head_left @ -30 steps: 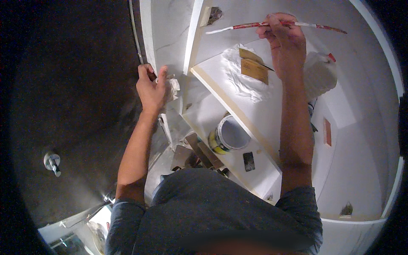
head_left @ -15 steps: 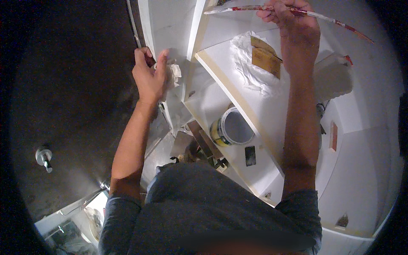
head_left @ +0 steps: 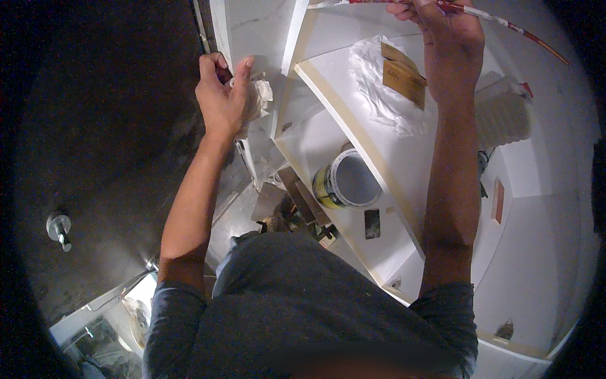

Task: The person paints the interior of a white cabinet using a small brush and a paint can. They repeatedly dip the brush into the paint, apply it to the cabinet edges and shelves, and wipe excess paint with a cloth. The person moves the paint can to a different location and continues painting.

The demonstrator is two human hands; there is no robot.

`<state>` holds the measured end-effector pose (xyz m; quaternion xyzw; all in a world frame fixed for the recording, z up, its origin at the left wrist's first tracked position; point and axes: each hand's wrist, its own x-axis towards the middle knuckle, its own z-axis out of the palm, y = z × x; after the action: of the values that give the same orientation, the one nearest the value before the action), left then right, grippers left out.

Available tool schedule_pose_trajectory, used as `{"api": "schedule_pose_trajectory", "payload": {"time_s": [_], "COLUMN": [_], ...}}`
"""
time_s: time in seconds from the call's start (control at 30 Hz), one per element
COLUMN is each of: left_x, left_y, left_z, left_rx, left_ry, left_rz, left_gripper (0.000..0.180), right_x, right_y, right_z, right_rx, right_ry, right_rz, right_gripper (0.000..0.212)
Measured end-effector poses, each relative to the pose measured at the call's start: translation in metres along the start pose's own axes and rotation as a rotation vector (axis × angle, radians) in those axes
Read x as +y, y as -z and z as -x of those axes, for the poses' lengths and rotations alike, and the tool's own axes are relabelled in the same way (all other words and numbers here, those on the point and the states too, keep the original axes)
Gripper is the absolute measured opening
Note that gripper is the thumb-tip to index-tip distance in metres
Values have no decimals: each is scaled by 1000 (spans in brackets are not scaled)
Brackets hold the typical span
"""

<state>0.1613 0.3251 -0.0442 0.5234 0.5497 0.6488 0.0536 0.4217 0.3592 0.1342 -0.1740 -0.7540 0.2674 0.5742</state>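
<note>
My right hand (head_left: pixel 451 57) is closed around a long thin stick (head_left: pixel 505 23) smeared with red and white paint, held crosswise near the top edge. The stick's left end is pale; whether it has bristles I cannot tell. Against the edge of a dark door-like panel (head_left: pixel 120 126), my left hand (head_left: pixel 221 104) has its fingers curled and its thumb raised. A crumpled white rag (head_left: pixel 260 98) pokes out past that thumb. Below my right hand, folded brown sandpaper-like sheets (head_left: pixel 404 83) lie on a crumpled white cloth (head_left: pixel 382 114) on the white shelf (head_left: pixel 328 69).
A paint bucket (head_left: pixel 323 188) stands below the shelf edge, beside a small black rectangle (head_left: pixel 372 224). Right of my forearm are a whitish container (head_left: pixel 505 117) and a reddish block (head_left: pixel 498 201). A metal knob (head_left: pixel 59 225) juts from the dark panel. Clutter (head_left: pixel 278 215) lies near my waist.
My right hand and the stick have moved up and slightly right, so part of the stick nears the top edge. The left hand, with the rag, sits slightly higher in view.
</note>
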Motion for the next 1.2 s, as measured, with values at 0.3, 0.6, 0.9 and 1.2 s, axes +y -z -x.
{"api": "schedule_pose_trajectory", "payload": {"time_s": [0.3,0.6,0.9,1.2], "left_x": [-2,-3,0,-1], "left_y": [0,-1,0,-1], "left_z": [1,1,0,1], "left_rx": [-2,4,2,4], "left_ry": [11,17,12,19], "left_rz": [-15,-23,-6,6], "left_gripper": [47,49,46,46], "right_x": [0,-4,-6,0], "right_y": [-2,-3,3,-2], "right_z": [-1,-2,-4,-1], "right_rx": [5,43,70,47], "right_ry": [44,89,69,-13], "right_rz": [-28,27,-7,34], "right_gripper": [14,12,13,17]}}
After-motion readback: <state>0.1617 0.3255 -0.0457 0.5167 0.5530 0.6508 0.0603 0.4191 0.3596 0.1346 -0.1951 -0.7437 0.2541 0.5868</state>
